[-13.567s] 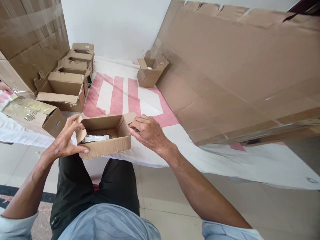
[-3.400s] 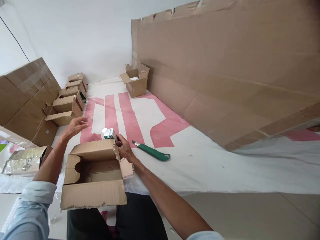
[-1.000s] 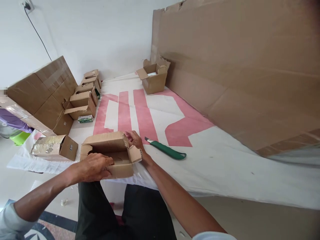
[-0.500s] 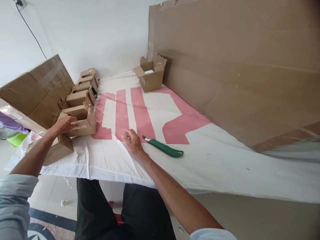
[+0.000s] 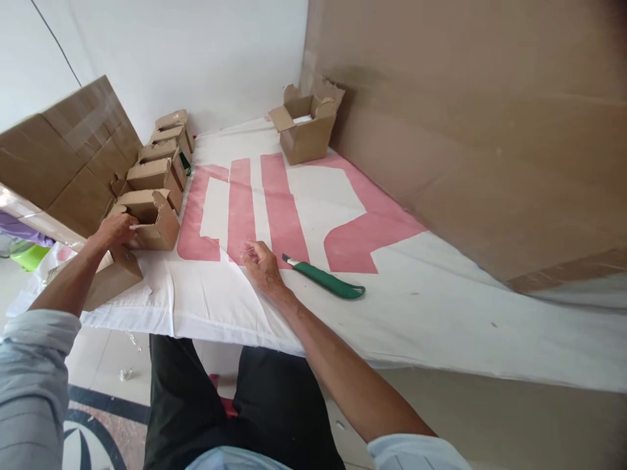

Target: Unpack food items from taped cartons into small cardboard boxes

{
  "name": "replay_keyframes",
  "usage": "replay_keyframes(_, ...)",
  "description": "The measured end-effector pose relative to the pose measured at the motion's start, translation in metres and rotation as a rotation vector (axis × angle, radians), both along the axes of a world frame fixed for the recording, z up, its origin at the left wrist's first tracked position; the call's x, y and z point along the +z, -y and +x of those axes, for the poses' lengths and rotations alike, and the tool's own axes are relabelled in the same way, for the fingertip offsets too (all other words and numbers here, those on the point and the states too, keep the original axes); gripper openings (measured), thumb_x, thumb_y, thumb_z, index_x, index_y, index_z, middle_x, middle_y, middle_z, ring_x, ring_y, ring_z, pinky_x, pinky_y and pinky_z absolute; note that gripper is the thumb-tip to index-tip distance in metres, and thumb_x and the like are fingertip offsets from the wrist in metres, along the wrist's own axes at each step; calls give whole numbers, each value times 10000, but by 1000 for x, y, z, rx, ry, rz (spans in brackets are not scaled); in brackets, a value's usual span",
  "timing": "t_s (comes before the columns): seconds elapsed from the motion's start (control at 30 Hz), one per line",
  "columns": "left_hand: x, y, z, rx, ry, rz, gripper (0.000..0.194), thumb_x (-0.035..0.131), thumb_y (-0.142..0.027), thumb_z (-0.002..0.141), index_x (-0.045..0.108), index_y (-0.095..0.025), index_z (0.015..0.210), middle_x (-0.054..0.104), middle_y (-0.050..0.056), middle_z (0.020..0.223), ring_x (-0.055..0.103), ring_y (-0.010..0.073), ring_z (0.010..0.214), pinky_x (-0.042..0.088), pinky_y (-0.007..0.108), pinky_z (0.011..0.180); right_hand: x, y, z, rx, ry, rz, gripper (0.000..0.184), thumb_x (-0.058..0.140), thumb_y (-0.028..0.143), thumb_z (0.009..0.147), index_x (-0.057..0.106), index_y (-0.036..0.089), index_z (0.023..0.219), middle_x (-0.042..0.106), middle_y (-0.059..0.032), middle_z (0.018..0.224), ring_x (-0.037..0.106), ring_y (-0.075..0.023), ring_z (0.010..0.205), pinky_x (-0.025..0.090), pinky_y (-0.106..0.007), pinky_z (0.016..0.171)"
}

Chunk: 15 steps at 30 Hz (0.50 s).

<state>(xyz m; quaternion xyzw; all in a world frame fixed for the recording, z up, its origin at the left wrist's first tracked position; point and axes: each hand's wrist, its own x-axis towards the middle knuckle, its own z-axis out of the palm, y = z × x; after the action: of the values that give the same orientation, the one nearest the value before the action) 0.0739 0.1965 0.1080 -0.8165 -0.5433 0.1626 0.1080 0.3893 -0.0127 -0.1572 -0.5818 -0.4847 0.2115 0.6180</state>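
Note:
My left hand reaches out to the left and its fingers close on the near flap of a small open cardboard box, the nearest in a row of several such boxes. My right hand rests on the white and pink cloth, fingers loosely curled and holding nothing. A green-handled cutter lies on the cloth just to the right of that hand, blade end pointing towards it.
A large taped carton stands at far left, with another box lying on its side under my left forearm. One open box sits at the back by a big cardboard sheet leaning along the right.
My left hand has carried the small box from in front of me to the left end of the row and still grips its flap. My right hand let go and rests by the cutter.

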Motion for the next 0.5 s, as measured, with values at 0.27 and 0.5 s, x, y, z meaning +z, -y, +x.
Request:
replay_keyframes(0.27,-15,12,4,53,-70,-29,422,703,-256,936,857,-191,1324,818,207,1350,715,446,1358,557,490,1106,-6,6,3,-1,0,-12,362,663,516,1010,761,233,1213,799,-125,1197,732,-284,1008,651,-443,897)
replay_keyframes(0.5,-22,26,1,68,-51,11,528,696,-296,976,792,-189,1484,771,182,1477,662,428,1457,532,481,1181,-10,10,6,-20,-17,-19,393,672,554,997,759,234,1207,798,-111,1171,740,-288,1018,659,-454,891)
